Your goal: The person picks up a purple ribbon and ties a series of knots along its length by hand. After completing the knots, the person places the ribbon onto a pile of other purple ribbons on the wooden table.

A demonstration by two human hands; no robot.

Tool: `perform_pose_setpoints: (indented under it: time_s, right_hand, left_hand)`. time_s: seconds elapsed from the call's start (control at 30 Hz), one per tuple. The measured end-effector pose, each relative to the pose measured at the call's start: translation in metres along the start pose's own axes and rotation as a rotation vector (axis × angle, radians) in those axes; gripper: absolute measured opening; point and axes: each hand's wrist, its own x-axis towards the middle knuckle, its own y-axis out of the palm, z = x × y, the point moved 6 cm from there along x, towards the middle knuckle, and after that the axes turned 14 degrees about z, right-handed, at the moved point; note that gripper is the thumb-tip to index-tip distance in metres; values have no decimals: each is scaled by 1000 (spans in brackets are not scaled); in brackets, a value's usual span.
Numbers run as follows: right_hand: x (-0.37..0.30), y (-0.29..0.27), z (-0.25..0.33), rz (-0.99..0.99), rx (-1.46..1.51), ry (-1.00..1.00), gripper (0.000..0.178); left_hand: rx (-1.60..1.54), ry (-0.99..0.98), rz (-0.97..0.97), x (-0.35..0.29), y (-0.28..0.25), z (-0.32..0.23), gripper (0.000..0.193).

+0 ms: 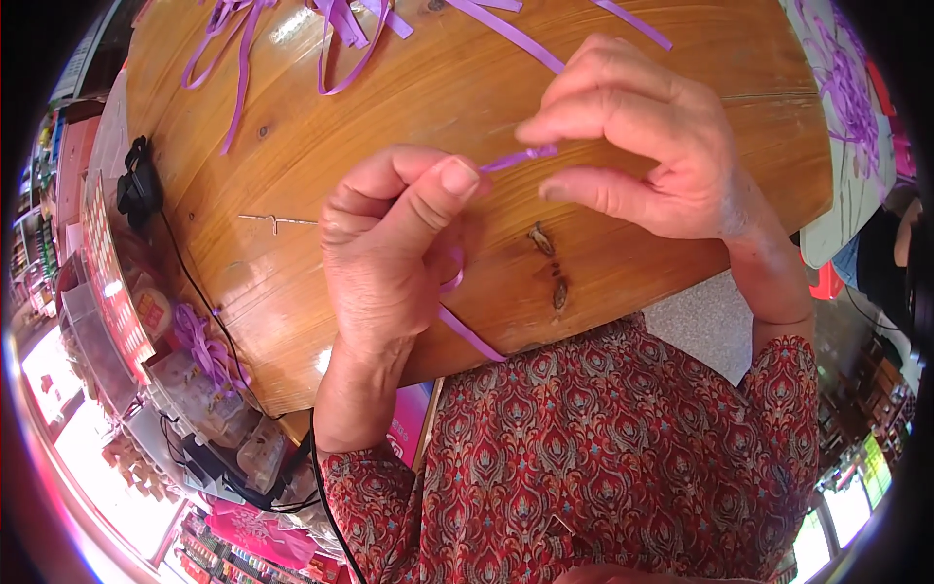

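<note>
Between the thumb and curled fingers of my left hand [384, 238] a narrow purple ribbon [508, 161] is pinched. Its short end, twisted or knotted at the tip, sticks out to the right, and its tail hangs below the hand toward the table's near edge. My right hand [647, 141] is just right of that end, thumb and fingers parted around the tip without visibly gripping it. Left of my left hand, a thin metal rod with a small side piece [275, 222] lies on the wooden table [642, 273].
More purple ribbons [345, 39] lie along the table's far side. A black adapter [139, 185] with a cord sits at the left edge. Ribbon bundles [199, 341] and clear boxes stand at the lower left; a tangled purple heap [844, 97] lies on a pale surface at right.
</note>
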Motion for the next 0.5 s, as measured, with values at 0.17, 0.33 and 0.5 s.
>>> perform_pose_setpoints:
  time_s: [0.17, 0.33, 0.5]
  right_hand:
    - [-1, -4, -4, -11, 105, 78, 41]
    - [-2, 3, -6, 2, 77, 136, 44]
    - [7, 38, -4, 46, 449, 143, 46]
  left_hand:
    - [-66, 2, -7, 1, 3, 2, 14]
    - [-79, 67, 2, -3, 4, -2, 13]
    - [-160, 222, 75, -9, 8, -15, 10]
